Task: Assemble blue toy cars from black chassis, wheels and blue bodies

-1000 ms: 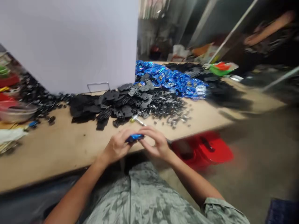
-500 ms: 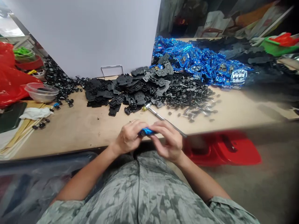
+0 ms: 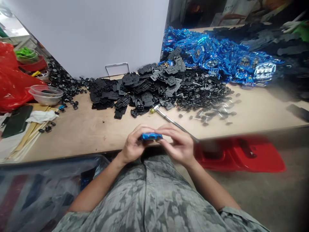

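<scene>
Between my two hands, just over the table's front edge, is a small blue toy car [image 3: 152, 137], seen side-on. My left hand [image 3: 135, 143] is closed round its left end. At the other end, the thumb and fingers of my right hand [image 3: 178, 141] pinch it. My fingers hide parts of the car, and its underside is hard to make out. Beyond the hands lies a small hammer [image 3: 171, 120] with a yellowish head. Behind it are a heap of black plastic car bases [image 3: 142, 90] and a pile of wheels on metal axles [image 3: 200, 93].
Shiny blue car bodies [image 3: 217, 54] are heaped at the back right. A clear plastic tub [image 3: 45, 95], a dark phone [image 3: 18, 120] and a red bag [image 3: 14, 80] are at the left. A red plastic stool [image 3: 260, 158] stands below the table's right side.
The toy car has been turned, so more of its long side shows between my fingers. Both hands still hold it. The camera view has shifted slightly.
</scene>
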The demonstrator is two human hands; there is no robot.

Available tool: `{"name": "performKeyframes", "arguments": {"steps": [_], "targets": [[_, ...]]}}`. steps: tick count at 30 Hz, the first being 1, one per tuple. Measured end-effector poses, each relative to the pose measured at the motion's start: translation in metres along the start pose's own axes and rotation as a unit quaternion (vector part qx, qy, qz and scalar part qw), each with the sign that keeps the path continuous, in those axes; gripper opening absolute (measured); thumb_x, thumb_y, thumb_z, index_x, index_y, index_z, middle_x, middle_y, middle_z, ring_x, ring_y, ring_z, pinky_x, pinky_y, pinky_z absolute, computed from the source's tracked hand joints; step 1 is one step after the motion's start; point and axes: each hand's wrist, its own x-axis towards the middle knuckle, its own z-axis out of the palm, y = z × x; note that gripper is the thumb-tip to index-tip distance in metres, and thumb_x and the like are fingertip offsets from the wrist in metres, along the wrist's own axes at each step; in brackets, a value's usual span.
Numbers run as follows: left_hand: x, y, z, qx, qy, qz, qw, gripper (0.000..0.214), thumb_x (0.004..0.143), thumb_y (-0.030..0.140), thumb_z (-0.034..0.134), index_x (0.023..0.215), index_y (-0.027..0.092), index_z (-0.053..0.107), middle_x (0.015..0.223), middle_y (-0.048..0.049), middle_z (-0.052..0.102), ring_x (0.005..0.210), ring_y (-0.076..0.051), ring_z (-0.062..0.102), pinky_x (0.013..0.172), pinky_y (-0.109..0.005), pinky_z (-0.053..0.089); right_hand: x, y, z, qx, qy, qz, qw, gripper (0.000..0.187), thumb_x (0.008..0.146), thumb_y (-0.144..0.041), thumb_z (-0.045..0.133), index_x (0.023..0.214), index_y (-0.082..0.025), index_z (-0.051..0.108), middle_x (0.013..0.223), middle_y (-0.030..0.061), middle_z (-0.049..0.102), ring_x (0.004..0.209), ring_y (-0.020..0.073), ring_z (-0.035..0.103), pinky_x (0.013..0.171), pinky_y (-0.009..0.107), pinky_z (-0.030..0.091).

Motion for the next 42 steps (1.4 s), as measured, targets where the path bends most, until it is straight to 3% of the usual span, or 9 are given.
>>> {"name": "performKeyframes", "arguments": {"steps": [4, 7, 10, 15, 20, 25, 31, 37, 42], "targets": [[0.0, -0.002, 0.01, -0.105, 0.078, -0.125, 0.984, 0.026, 0.085, 0.032, 0.081, 0.107, 0.02, 0.074, 0.109, -0.0084, 0.072, 0.106, -0.024, 0.069, 0.099, -0.037, 0.055, -0.003, 0.007, 0.009, 0.021, 0.042, 0.031, 0.998, 0.02, 0.095, -0.021, 0.068, 0.113, -0.023, 0.075, 0.102, 0.0073, 0.074, 0.094, 0.0199, 0.071, 0.086, 0.035, 0.061], [0.008, 0.0, 0.017, -0.293, 0.193, -0.267, 0.897, 0.038, 0.086, 0.045, 0.079, 0.113, 0.02, 0.069, 0.099, -0.0067, 0.076, 0.099, -0.025, 0.073, 0.095, -0.04, 0.059, -0.012, 0.018, 0.011, 0.067, 0.007, 0.08, 0.995, 0.042, 0.097, -0.036, 0.066, 0.137, -0.024, 0.062, 0.116, 0.0102, 0.07, 0.102, 0.0216, 0.071, 0.09, 0.039, 0.062], [0.023, 0.0, 0.017, -0.402, 0.269, -0.326, 0.812, 0.027, 0.094, 0.04, 0.069, 0.109, 0.018, 0.066, 0.093, -0.0064, 0.077, 0.097, -0.025, 0.076, 0.092, -0.041, 0.061, -0.028, 0.029, 0.02, 0.023, -0.049, 0.032, 0.998, 0.049, 0.093, -0.036, 0.073, 0.139, -0.023, 0.06, 0.108, 0.0099, 0.074, 0.095, 0.022, 0.072, 0.087, 0.038, 0.063], [0.031, 0.002, 0.02, -0.46, 0.31, -0.357, 0.751, 0.021, 0.102, 0.029, 0.053, 0.106, 0.015, 0.068, 0.1, -0.0098, 0.077, 0.106, -0.025, 0.074, 0.098, -0.042, 0.059, -0.039, 0.037, 0.042, 0.056, 0.047, 0.088, 0.993, 0.037, 0.095, -0.032, 0.07, 0.131, -0.023, 0.068, 0.111, 0.0104, 0.075, 0.096, 0.0215, 0.073, 0.08, 0.034, 0.066], [0.031, -0.007, 0.017, -0.471, 0.321, -0.333, 0.751, 0.027, 0.102, 0.029, 0.051, 0.112, 0.013, 0.07, 0.115, -0.0133, 0.076, 0.12, -0.027, 0.07, 0.107, -0.045, 0.055, -0.024, 0.028, 0.044, 0.105, 0.074, 0.138, 0.982, 0.024, 0.094, -0.028, 0.072, 0.117, -0.024, 0.075, 0.104, 0.0071, 0.076, 0.092, 0.0196, 0.073, 0.077, 0.031, 0.064], [0.045, -0.019, 0.005, -0.443, 0.391, -0.233, 0.772, 0.039, 0.107, 0.045, 0.041, 0.128, 0.022, 0.066, 0.145, -0.0079, 0.063, 0.139, -0.025, 0.057, 0.117, -0.042, 0.045, -0.027, 0.029, 0.051, -0.071, -0.014, -0.15, 0.986, 0.043, 0.093, -0.005, 0.061, 0.133, -0.021, 0.067, 0.096, 0.0092, 0.074, 0.089, 0.0203, 0.07, 0.085, 0.04, 0.063], [0.02, -0.002, 0.039, -0.5, 0.237, -0.215, 0.805, 0.051, 0.106, 0.048, 0.041, 0.143, 0.019, 0.061, 0.152, -0.0084, 0.059, 0.153, -0.025, 0.038, 0.13, -0.041, 0.026, -0.002, 0.044, 0.043, -0.221, 0.058, -0.252, 0.94, 0.053, 0.093, -0.005, 0.061, 0.144, -0.016, 0.058, 0.101, 0.0128, 0.075, 0.097, 0.0233, 0.072, 0.094, 0.046, 0.063], [0.038, -0.002, -0.006, -0.444, 0.34, -0.176, 0.81, 0.063, 0.107, 0.056, 0.02, 0.154, 0.025, 0.048, 0.167, -0.0051, 0.039, 0.154, -0.021, 0.037, 0.128, -0.038, 0.029, -0.017, 0.02, 0.049, -0.2, -0.057, -0.33, 0.921, 0.039, 0.096, -0.007, 0.055, 0.133, -0.004, 0.064, 0.099, 0.0151, 0.075, 0.099, 0.0243, 0.073, 0.107, 0.051, 0.059], [0.023, 0.007, 0.013, -0.452, 0.214, -0.173, 0.848, 0.067, 0.1, 0.069, 0.038, 0.146, 0.025, 0.057, 0.155, -0.0084, 0.055, 0.15, -0.027, 0.044, 0.124, -0.044, 0.036, 0.011, 0.037, 0.052, -0.243, 0.026, -0.343, 0.907, 0.046, 0.098, -0.01, 0.053, 0.143, -0.014, 0.059, 0.1, 0.0135, 0.077, 0.097, 0.0256, 0.075, 0.1, 0.053, 0.063]]}}
